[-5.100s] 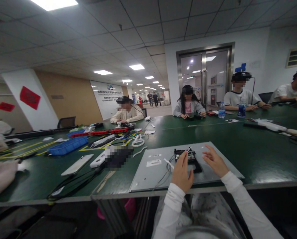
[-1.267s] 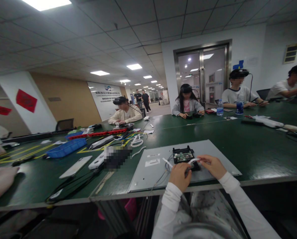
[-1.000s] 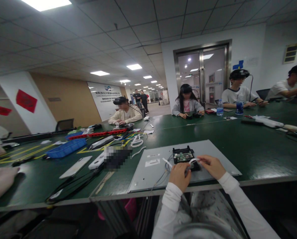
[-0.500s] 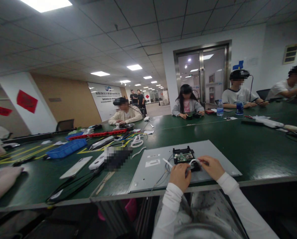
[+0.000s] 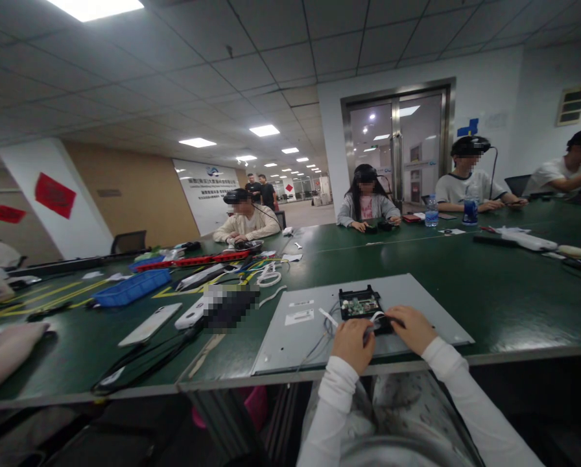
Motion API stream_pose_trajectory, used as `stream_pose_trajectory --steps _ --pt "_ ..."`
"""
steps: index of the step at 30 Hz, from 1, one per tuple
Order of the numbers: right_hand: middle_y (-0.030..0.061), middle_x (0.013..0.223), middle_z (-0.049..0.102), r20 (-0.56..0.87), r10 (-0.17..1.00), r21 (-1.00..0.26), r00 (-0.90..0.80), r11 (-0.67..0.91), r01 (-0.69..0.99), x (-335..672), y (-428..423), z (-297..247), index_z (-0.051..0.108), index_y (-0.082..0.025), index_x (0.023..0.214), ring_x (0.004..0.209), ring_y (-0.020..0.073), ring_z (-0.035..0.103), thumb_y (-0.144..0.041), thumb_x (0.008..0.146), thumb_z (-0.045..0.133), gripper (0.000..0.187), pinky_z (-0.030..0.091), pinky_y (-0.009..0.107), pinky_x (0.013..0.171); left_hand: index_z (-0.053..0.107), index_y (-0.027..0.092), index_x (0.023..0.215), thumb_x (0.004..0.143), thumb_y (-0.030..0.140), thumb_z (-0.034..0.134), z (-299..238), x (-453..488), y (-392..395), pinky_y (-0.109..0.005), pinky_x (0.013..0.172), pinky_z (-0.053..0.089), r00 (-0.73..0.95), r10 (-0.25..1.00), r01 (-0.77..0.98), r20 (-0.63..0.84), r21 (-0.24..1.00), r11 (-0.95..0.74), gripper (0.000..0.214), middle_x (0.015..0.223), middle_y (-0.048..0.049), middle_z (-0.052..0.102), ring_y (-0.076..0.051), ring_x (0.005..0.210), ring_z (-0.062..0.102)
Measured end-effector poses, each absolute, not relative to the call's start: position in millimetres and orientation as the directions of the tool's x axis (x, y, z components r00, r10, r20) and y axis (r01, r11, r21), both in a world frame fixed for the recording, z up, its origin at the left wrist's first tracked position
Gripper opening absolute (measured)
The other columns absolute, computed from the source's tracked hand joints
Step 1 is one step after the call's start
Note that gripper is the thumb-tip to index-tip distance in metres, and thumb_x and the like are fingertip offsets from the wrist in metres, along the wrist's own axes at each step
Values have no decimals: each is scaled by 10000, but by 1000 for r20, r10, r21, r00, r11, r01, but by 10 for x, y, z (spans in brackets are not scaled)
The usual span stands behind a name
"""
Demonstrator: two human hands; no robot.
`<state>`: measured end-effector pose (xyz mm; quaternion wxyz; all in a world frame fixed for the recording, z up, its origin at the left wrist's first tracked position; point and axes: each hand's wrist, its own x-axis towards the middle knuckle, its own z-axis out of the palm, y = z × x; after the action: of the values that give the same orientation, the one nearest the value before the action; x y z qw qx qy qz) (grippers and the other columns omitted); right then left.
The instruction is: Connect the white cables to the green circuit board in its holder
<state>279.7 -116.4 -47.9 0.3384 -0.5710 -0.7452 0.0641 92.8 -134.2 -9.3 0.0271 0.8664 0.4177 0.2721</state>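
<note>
A grey metal panel (image 5: pixel 290 344) lies flat on the green table before me. On it stands a black plastic housing (image 5: pixel 341 303) with an exposed green circuit board (image 5: pixel 361 306). My left hand (image 5: pixel 353 345) is closed at the housing's near left corner, over a small greyish piece I cannot make out. A short white ribbon cable (image 5: pixel 378 316) curves up between my hands. My right hand (image 5: pixel 414 328) pinches its right end, just above the housing's near right corner. Thin grey wires (image 5: pixel 314 350) run from beside my left hand across the panel.
To the left lie a white phone (image 5: pixel 150 324), a white device (image 5: pixel 189 318), a blue tray (image 5: pixel 132 288), black cables and a coiled white cable (image 5: pixel 269 275). Another person's arm (image 5: pixel 13 353) rests at the left edge. Several people sit across the table (image 5: pixel 465 272).
My right hand has shifted slightly left, and the loop of the ribbon cable stands narrower between my hands. My left hand stays in nearly the same place.
</note>
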Motion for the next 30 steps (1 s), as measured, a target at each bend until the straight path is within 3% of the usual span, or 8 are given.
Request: stream_pose_trajectory --steps 17,25,30 --pt "88 1033 565 465 884 -470 -46 290 834 2789 -1192 -481 644 -160 927 979 186 486 -184 730 435 288 353 316 886 546 202 946 766 182 434 -57 942 -1366 -330 846 366 507 745 716 434 271 -644 213 958 -26 595 -176 940 508" --pt "73 1014 574 432 901 -508 -47 286 812 2797 -1188 -475 673 -194 828 979 181 493 -122 690 440 280 353 318 893 501 210 1051 775 205 435 -67 931 -1362 -340 877 353 515 754 729 408 253 -636 283 1036 -43 562 -183 990 483" --pt "72 1016 575 463 885 -503 -48 307 808 2798 -1181 -488 639 -187 940 978 175 492 -96 677 425 352 358 308 889 466 211 1103 777 207 424 -62 930 -1368 -346 884 349 525 744 724 414 243 -646 329 1079 -46 539 -186 1025 461"
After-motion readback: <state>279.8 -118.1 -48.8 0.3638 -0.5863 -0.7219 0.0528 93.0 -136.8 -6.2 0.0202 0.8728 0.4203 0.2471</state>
